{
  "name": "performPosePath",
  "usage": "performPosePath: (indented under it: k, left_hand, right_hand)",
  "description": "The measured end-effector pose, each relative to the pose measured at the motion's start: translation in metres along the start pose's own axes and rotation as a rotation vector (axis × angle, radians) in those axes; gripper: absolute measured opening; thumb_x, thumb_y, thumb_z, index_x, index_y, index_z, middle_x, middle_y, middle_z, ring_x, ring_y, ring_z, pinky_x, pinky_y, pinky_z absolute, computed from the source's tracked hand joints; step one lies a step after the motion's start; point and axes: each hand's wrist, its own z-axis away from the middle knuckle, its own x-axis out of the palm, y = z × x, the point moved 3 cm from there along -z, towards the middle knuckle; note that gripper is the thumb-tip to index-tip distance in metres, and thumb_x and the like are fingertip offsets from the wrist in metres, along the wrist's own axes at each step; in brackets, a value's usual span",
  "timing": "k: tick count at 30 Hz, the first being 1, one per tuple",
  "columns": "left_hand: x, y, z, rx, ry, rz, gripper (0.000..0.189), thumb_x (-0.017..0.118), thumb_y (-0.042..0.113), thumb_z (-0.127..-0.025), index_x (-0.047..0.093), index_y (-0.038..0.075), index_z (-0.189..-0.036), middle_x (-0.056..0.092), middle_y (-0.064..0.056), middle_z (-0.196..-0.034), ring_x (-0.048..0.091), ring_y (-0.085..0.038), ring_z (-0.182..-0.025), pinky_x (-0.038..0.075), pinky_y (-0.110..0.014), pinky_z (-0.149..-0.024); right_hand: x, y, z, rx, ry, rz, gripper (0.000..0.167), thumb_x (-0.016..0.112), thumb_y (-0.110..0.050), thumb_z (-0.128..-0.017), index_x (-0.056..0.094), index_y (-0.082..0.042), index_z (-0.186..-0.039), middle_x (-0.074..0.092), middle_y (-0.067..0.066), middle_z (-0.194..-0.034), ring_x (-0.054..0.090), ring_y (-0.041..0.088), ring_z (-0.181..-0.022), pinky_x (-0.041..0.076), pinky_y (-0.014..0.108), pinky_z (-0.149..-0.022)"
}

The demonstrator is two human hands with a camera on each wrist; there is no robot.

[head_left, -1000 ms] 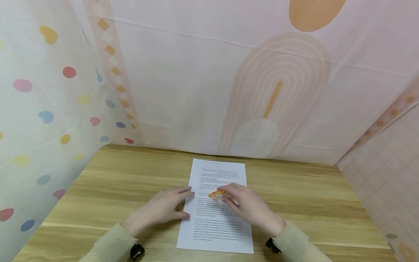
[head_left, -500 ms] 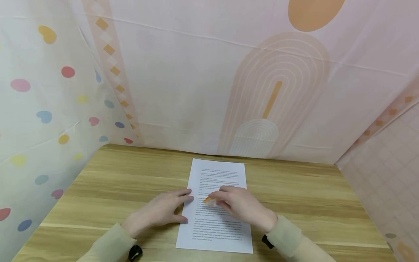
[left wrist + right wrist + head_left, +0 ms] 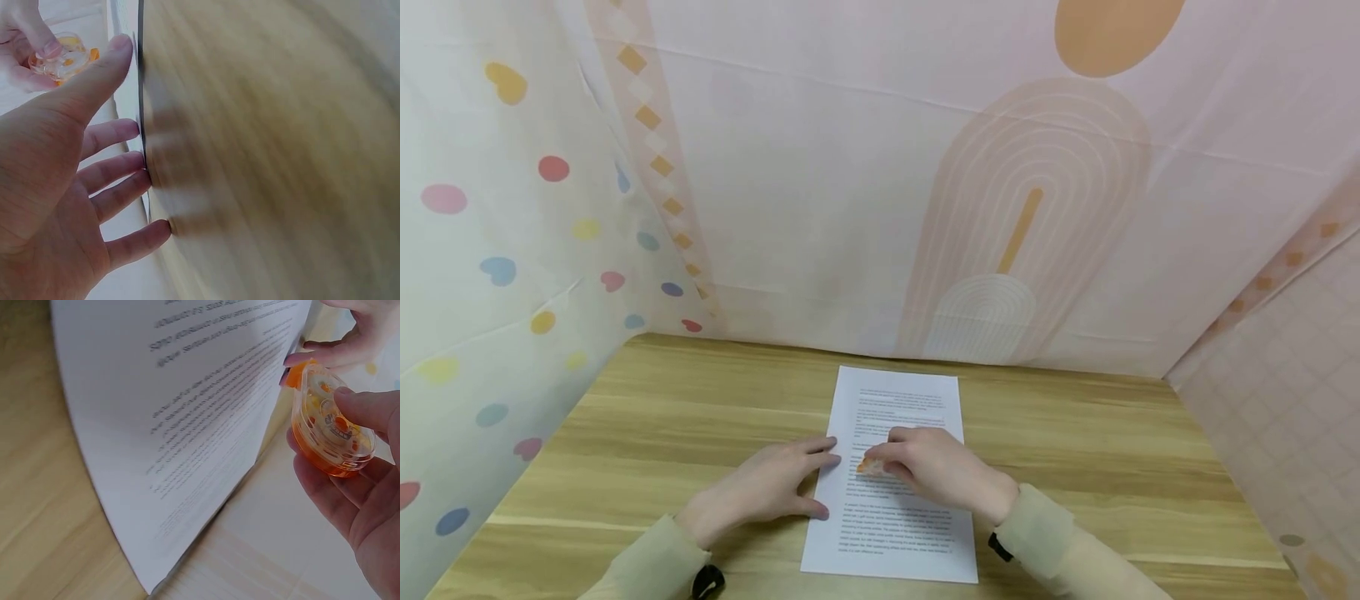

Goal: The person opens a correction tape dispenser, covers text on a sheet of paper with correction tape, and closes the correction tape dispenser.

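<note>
A printed sheet of paper (image 3: 902, 533) lies on the wooden table. My right hand (image 3: 943, 471) pinches an orange and clear correction tape dispenser (image 3: 871, 467) over the middle of the text. In the right wrist view, the thumb presses on the clear side of the dispenser (image 3: 334, 428), its fingers lie beneath, and its orange tip points toward my left hand (image 3: 356, 334). Along the sheet's left edge, the fingertips of my left hand (image 3: 760, 487) rest on the paper and table, spread and relaxed. Whether the dispenser's tip touches the paper cannot be told.
The wood-grain table (image 3: 1075, 483) extends on both sides of the sheet. A pale patterned cloth (image 3: 805, 208) hangs behind its far edge, and a dotted cloth (image 3: 497, 358) hangs at the left.
My right hand has moved left and slightly nearer with the correction tape dispenser, across the text. The left hand stays at the paper's edge, shifting only slightly.
</note>
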Motion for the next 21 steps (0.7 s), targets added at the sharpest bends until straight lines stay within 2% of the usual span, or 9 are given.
performPosePath:
  k: [11, 21]
  left_hand:
    - [0.001, -0.001, 0.0, 0.004, 0.019, -0.001, 0.072, 0.087, 0.047, -0.082, 0.067, 0.007, -0.138, 0.062, -0.017, -0.152, 0.066, -0.04, -0.132, 0.056, -0.056, -0.106]
    - [0.003, -0.001, 0.0, 0.02, 0.051, -0.017, 0.072, 0.087, 0.049, -0.081, 0.068, 0.007, -0.137, 0.064, -0.015, -0.15, 0.068, -0.039, -0.13, 0.057, -0.055, -0.105]
  right_hand:
    - [-0.003, 0.0, -0.011, -0.009, -0.021, 0.034, 0.025, 0.074, -0.011, -0.097, 0.079, -0.02, -0.12, 0.07, -0.003, -0.087, 0.049, 0.001, -0.066, 0.042, 0.012, -0.063]
    - [-0.002, -0.003, -0.02, -0.027, -0.082, 0.074, 0.022, 0.076, -0.021, -0.096, 0.081, -0.025, -0.117, 0.07, -0.005, -0.087, 0.061, 0.006, -0.071, 0.051, 0.017, -0.068]
